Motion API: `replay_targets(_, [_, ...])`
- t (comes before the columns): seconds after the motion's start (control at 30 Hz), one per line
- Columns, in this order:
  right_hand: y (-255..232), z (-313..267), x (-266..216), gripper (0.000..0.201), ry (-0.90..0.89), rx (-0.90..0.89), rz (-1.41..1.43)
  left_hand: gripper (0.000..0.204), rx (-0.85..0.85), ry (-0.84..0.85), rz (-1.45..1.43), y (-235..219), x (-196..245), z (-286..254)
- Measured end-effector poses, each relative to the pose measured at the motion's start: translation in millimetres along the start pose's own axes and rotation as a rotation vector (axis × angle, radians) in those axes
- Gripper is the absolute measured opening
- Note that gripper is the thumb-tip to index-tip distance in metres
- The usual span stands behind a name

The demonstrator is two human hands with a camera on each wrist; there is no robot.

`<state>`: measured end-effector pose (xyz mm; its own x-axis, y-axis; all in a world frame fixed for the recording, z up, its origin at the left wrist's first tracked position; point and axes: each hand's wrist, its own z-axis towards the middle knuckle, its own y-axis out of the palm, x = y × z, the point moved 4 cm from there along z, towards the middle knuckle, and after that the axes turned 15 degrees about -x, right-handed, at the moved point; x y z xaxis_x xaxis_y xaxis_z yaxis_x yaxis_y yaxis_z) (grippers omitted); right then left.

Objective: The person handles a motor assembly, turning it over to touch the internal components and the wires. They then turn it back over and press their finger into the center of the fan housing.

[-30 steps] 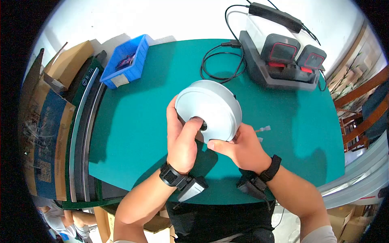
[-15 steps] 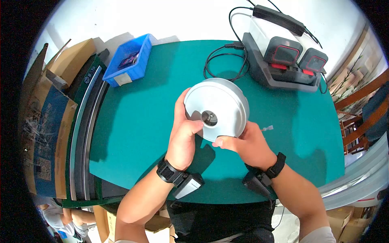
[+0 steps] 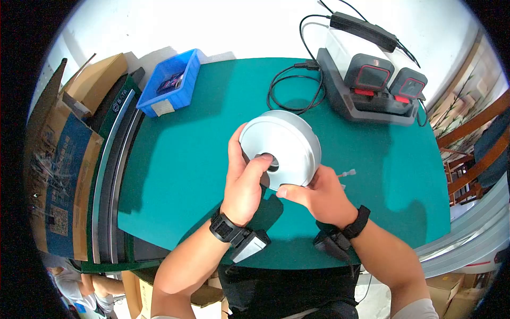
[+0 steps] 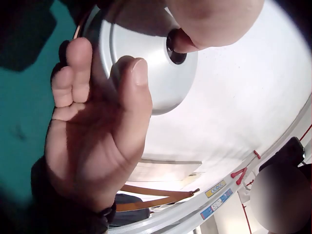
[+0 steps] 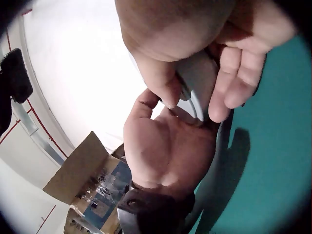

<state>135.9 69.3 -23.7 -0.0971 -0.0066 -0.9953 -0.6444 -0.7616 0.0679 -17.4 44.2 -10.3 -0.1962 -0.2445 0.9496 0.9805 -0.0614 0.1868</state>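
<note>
A round silver-grey metal part [image 3: 287, 141] with a central hole is held above the green table, tilted, its flat face towards the head camera. My left hand [image 3: 243, 186] grips its left side, thumb tip at the hole; the left wrist view shows the left thumb [image 4: 214, 24] reaching into the hole [image 4: 178, 46]. My right hand [image 3: 330, 199] pinches the lower right rim, thumb in front and fingers mostly behind. In the right wrist view my right hand [image 5: 175, 39] covers much of the part [image 5: 200, 87], with my left hand [image 5: 168, 146] below.
A blue bin [image 3: 169, 85] with small items stands back left, beside cardboard boxes [image 3: 66, 181] and a dark green case. A black charger base with batteries [image 3: 369, 74] and a looped cable [image 3: 273, 90] is back right. Small clear connectors [image 3: 348, 173] lie right of the part.
The left thumb moved off the hole to its lower edge, then back over it. The part shifted right and turned slightly, then came back a little left and down. Both hands kept their grip.
</note>
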Motion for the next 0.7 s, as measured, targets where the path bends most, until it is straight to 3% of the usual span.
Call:
replay_targets(0.1, [3.3,-0.9,0.4,0.043,-0.015,0.001,0.002,0.066,0.037,-0.018,-0.065,0.9,0.1,-2.6])
replay_targets(0.17, [4.5,-1.9,0.6,0.043,-0.043,0.018,0.035,0.069,0.0,0.056,-0.028,1.8,3.9,-3.4])
replay_targets(0.23, [4.4,-2.0,-1.7,0.044,-0.012,-0.027,-0.017,0.073,-0.011,0.0,-0.062,2.5,2.4,-4.8])
replay_targets(0.37, [-1.4,-2.2,-0.4,0.044,0.016,-0.015,-0.082,0.079,-0.07,0.055,-0.023,-1.4,0.3,-2.6])
replay_targets(0.43, [-3.6,-1.0,4.1,0.04,0.023,-0.016,0.143,0.08,-0.076,0.092,-0.135,-1.8,-2.9,-1.2])
replay_targets(0.53, [-2.4,-1.0,-1.9,0.043,0.044,-0.002,-0.004,0.08,-0.046,0.08,-0.078,0.2,0.3,-0.4])
replay_targets(0.7, [-1.2,-0.5,-2.9,0.045,0.029,-0.009,0.049,0.078,-0.026,0.034,-0.031,-0.5,-0.3,-0.4])
